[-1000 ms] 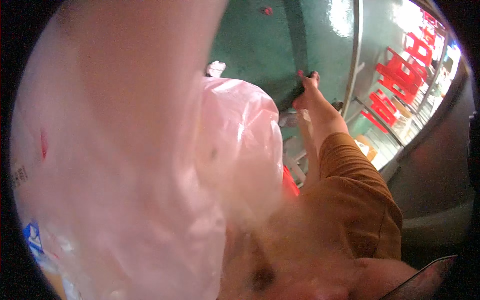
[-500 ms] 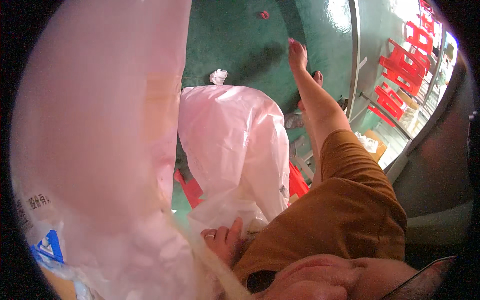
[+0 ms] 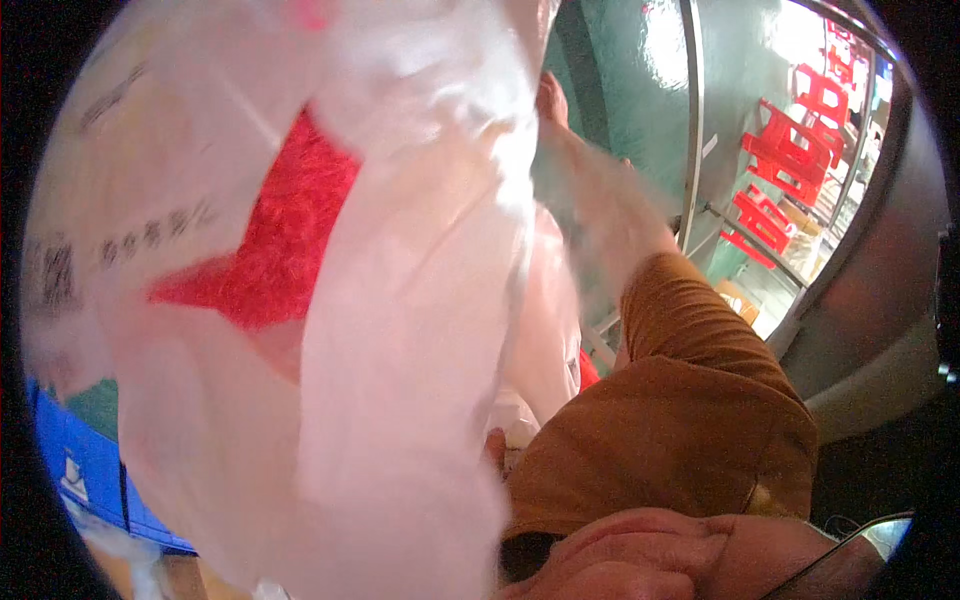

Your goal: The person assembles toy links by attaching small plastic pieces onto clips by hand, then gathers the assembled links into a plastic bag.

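A large white plastic bag (image 3: 410, 330), creased and blurred, fills the left and middle of the view. It carries dark print and a red pointed shape (image 3: 290, 230). My right arm reaches forward, and my right hand (image 3: 551, 98) is at the bag's right edge. Its fingers look curled, but the bag hides part of them and whatever they hold. Of my left hand (image 3: 496, 447) only a bit of the fingers shows behind the bag, near my chest. Past the bag's right edge a second pale plastic bag (image 3: 548, 300) stands partly covered.
A blue crate (image 3: 85, 455) is at the lower left. Red plastic stools (image 3: 790, 150) stand at the far right, beyond a metal frame (image 3: 694, 130). Near the stools lies a cardboard box (image 3: 740, 300). Green floor (image 3: 640, 100) shows ahead.
The large white bag has shifted to the right and now covers most of the second bag and my left hand. Its red shape and the blue crate have come into view.
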A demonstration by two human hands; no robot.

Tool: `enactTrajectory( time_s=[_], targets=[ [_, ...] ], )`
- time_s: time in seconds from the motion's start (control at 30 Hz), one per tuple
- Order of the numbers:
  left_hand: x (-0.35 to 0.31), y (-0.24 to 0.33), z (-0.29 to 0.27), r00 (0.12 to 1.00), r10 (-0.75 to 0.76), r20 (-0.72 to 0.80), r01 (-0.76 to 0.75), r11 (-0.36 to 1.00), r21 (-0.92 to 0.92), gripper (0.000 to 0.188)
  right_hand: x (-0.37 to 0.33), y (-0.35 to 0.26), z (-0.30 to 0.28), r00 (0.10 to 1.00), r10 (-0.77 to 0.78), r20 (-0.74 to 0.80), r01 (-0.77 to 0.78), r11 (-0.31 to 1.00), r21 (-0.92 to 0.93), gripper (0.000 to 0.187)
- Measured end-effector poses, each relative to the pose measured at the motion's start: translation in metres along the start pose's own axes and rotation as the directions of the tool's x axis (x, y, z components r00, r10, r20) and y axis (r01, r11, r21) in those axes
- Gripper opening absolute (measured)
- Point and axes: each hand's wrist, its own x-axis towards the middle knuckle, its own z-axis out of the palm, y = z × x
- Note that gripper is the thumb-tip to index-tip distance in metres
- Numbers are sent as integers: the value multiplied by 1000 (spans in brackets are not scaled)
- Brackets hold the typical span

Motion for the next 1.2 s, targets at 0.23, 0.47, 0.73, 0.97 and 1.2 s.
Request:
enactTrajectory(
  time_s=[0.23,0.47,0.73,0.97,1.2],
  targets=[
    [-34,21,-19,998,-23,-57,29,995,99,51,-133,-137,-8,722,678,135,-630,564,535,12],
    [-17,5,-36,900,248,-360,-213,968,134,48,-192,-239,-181,726,682,83,-493,433,755,15],
    [15,-54,-40,870,116,-480,-126,992,11,52,-328,-474,-460,849,-515,-123,526,794,305,25],
    [27,-49,-5,644,49,-763,-48,999,24,48,-419,-321,-655,840,-143,-524,135,989,-54,26],
    [-5,-110,36,406,-90,-910,-230,953,-197,50,-454,-242,-691,779,-172,-603,-15,956,-292,29]
  ],
)
